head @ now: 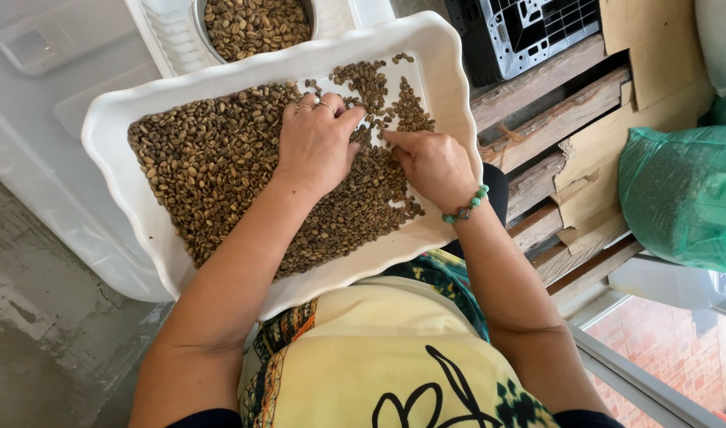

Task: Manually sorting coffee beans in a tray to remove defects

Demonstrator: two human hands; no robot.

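Two bare hands work over one wide white rectangular ceramic tray (117,127) with a scalloped rim, which sits tilted across the person's lap so the spread of pale brown-green coffee beans (212,170) lies within easy reach. Starting at the left, at about nine o'clock of the picture, a rough grey concrete floor (30,341) and a smooth white plastic bin (38,158) lie under and beside the tray. At twelve o'clock a second white ribbed tray (169,36) carries a round bowl of the same beans (256,24), kept just beyond the main tray, seemingly as a separate batch. Near the centre the left hand (315,147) lies flat and open, palm down, fingers spread on the bean layer, with rings on two fingers. Just to its right, at about three o'clock of the tray, the right hand (430,162), wearing a turquoise bead bracelet (468,204), has its fingers drawn together, pinching at beans where the white floor shows through; whether it grips one I cannot tell. Further right, weathered wooden pallet boards (553,119) hold a black plastic crate (529,28) at one o'clock and a green woven sack (684,194) at three o'clock.
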